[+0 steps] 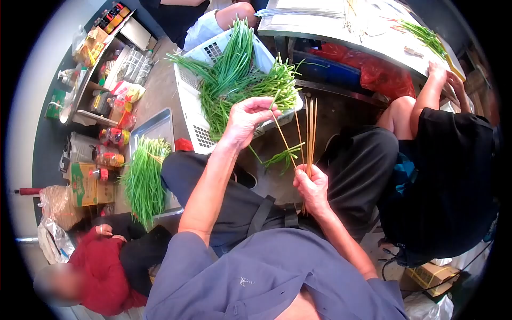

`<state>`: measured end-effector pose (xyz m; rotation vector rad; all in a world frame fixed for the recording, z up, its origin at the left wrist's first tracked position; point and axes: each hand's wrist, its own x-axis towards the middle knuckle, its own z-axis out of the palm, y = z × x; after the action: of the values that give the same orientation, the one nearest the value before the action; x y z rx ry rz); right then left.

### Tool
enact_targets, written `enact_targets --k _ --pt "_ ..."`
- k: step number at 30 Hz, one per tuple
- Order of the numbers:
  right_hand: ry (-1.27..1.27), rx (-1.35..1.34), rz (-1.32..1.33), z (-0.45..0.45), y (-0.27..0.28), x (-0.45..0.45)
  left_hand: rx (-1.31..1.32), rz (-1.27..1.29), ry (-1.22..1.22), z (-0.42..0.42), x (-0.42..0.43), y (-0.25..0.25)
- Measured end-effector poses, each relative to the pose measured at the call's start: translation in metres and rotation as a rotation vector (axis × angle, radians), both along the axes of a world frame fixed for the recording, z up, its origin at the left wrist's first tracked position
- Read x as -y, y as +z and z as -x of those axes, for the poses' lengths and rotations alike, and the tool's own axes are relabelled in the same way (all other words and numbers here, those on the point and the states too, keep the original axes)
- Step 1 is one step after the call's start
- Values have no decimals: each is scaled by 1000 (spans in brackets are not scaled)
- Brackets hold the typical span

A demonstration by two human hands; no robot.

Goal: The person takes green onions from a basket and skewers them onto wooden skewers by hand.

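My left hand is closed in a pinch on a thin green chive stem, at the upper tip of a slanting bamboo skewer. In my right hand is a bundle of bamboo skewers, gripped near the lower part and pointing up. A small cluster of chives sits on the slanting skewer, just above my right fingers. Beyond my hands, a white plastic basket holds a large heap of loose chives.
To my left, a bundle of chives lies on a metal tray. Shelves with bottles line the wall. A person in red sits lower left; another in black sits right, at a white table.
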<state>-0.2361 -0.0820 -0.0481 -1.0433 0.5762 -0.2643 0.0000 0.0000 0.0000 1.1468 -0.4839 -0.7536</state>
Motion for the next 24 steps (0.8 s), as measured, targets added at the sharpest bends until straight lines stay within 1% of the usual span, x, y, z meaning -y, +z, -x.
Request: enact_targets --k 3,6,8,12,14,15,17,24 --pt "3 25 -33 -2 0 -7 -14 -26 8 -1 -6 4" --pt "-16 50 -3 -6 -3 -3 -52 -17 7 -3 -2 2" --pt "-22 48 -4 -3 -4 -3 -165 45 13 -1 -3 -2" --pt "-14 36 -13 0 -3 -1 -179 61 1 1 -2 -4" --pt "-1 25 -18 1 2 0 -267 137 -11 0 -2 -9" --pt "-2 25 -19 0 2 0 -268 136 -11 0 -2 -9" --pt "0 21 -24 0 2 0 -350 164 14 1 -2 -10" --pt "2 15 -19 0 0 0 -294 160 14 5 -1 -11"
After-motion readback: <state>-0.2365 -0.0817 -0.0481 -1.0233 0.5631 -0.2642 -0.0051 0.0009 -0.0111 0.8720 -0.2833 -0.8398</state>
